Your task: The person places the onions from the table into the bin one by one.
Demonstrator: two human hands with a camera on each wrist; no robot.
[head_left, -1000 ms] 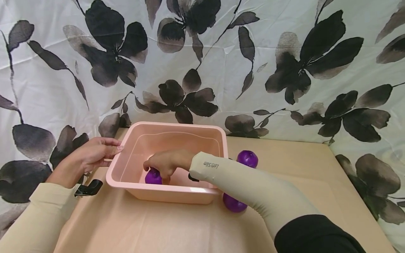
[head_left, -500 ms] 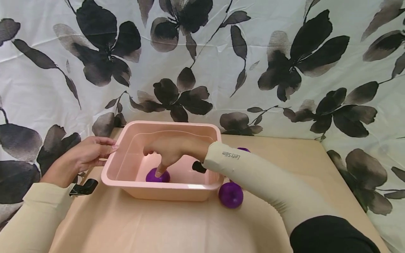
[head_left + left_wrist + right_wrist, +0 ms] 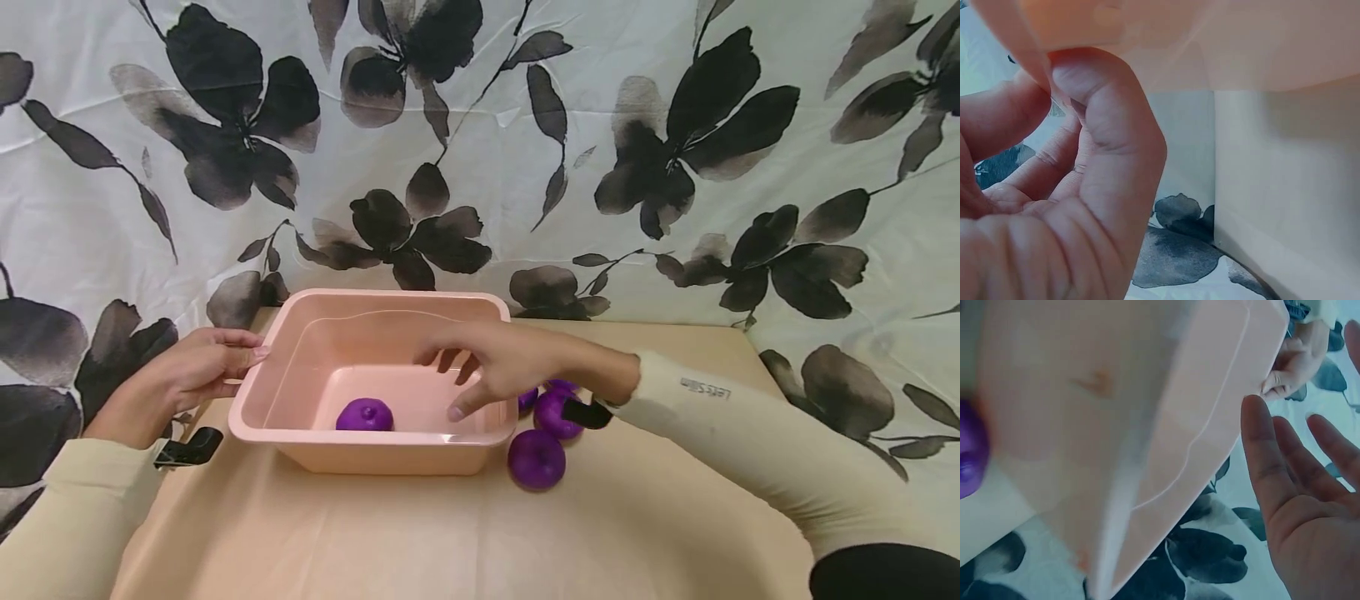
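A pink plastic basin (image 3: 375,457) stands on the table, and my left hand (image 3: 198,371) pinches its left rim between thumb and fingers. The left wrist view shows that left hand (image 3: 1104,137) close up at the rim. On the basin's floor, near the front wall, lies a round purple thing (image 3: 364,415) with a small nub on top. My right hand (image 3: 506,358) hovers over the basin's right side, fingers spread and loosely bent, holding nothing. In the right wrist view the right hand (image 3: 1310,519) appears beside the blurred basin wall.
Several similar purple rounds, including a front one (image 3: 536,460) and one behind it (image 3: 553,414), sit right of the basin, partly hidden by my right wrist. A floral cloth (image 3: 450,142) hangs behind the tan-covered table (image 3: 420,542).
My right hand has let go of the purple round inside the basin, risen and moved right. The left hand keeps its hold on the rim. The head view has shifted slightly.
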